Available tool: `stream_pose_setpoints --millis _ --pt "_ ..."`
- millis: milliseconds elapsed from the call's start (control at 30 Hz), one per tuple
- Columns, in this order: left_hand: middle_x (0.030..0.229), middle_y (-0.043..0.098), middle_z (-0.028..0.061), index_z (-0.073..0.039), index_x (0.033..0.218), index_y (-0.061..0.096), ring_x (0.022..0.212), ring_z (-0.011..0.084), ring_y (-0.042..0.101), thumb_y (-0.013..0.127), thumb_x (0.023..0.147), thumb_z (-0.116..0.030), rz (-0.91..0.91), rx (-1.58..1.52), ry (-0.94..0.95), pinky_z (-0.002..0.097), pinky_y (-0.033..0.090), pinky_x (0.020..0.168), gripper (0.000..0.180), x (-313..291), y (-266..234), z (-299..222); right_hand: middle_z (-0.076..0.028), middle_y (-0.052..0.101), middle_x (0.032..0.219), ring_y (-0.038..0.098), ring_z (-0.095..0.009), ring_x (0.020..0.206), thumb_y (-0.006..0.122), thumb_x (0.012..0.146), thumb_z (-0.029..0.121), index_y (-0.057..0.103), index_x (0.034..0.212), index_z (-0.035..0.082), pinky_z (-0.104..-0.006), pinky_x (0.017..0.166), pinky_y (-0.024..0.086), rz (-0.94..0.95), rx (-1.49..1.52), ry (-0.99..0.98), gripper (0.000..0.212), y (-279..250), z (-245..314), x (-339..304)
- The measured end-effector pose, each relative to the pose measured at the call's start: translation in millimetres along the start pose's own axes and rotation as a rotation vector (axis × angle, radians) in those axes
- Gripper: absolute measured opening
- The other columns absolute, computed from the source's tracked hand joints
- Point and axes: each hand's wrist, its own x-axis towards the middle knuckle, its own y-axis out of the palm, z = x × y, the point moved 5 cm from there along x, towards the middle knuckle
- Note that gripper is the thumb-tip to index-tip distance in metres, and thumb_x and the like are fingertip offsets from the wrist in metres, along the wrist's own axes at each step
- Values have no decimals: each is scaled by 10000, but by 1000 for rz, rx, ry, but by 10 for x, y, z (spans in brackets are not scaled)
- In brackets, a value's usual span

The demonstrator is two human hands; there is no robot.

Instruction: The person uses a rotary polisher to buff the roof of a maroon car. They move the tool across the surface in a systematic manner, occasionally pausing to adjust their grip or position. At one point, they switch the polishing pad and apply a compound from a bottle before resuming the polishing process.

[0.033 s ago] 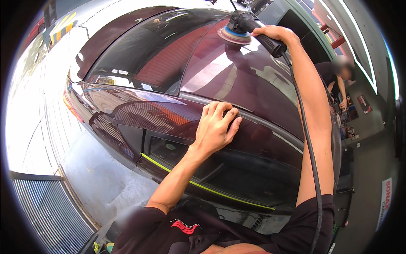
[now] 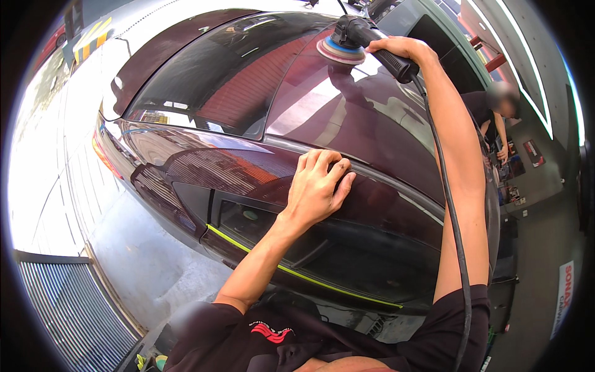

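Observation:
A dark maroon car fills the middle of the view, its glossy roof (image 2: 378, 118) stretching away from me. At the far side of the roof, my right hand (image 2: 406, 48) is wrapped round the handle of a black polisher (image 2: 354, 31). The machine's round pad (image 2: 339, 53), with a blue band, faces down on the roof panel. From the handle a black cord (image 2: 450, 204) runs back along my right arm. My left hand (image 2: 317, 185) rests on the near roof edge beside the roof strip, its fingers bent, thumb apart, and holding nothing.
Green tape (image 2: 334, 283) lines the near side window's lower edge. The rear window (image 2: 204, 74) slopes away at left. A grey vehicle (image 2: 434, 37) stands beyond the car. At right, another person (image 2: 496, 111) bends near items by the wall. A metal floor grate (image 2: 77, 310) lies lower left.
The polisher and its pad have shifted slightly to the left, my right hand moving with them. My left hand stays in place on the roof edge.

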Motion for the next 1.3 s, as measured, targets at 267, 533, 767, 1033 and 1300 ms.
stream_pose_setpoints --millis 267,533,767,1033,1300 --pt "1071 615 68 -72 1067 687 1017 289 561 741 893 -161 17 -24 -10 436 435 896 202 -55 -10 -14 -96 694 859 667 -177 560 755 776 617 677 1139 89 -327 510 534 131 70 -58 645 167 418 133" --pt "1067 604 68 -78 1059 676 1013 284 573 747 883 -164 19 -34 -14 436 436 908 208 -17 0 39 -105 667 752 633 -174 481 770 764 622 692 1010 49 -304 447 529 23 53 -39 629 104 498 635" --pt "1085 604 56 -101 1075 667 1003 268 580 761 876 -159 22 -36 -9 427 432 909 228 -40 17 101 -104 668 759 646 -173 485 744 782 609 705 1041 76 -294 427 527 109 141 -40 594 131 503 869" --pt "1093 606 31 -111 1084 672 1010 240 582 773 868 -156 32 -28 -11 410 434 905 242 -36 24 137 -111 677 783 664 -185 516 728 806 597 705 1061 123 -294 437 539 38 176 -42 539 109 440 1227" --pt "1100 620 32 -102 1095 678 1013 238 593 782 850 -148 49 -22 -15 406 437 911 270 -29 17 149 -106 672 778 668 -192 521 724 804 603 701 1104 121 -304 447 551 104 167 -16 568 107 448 1373"
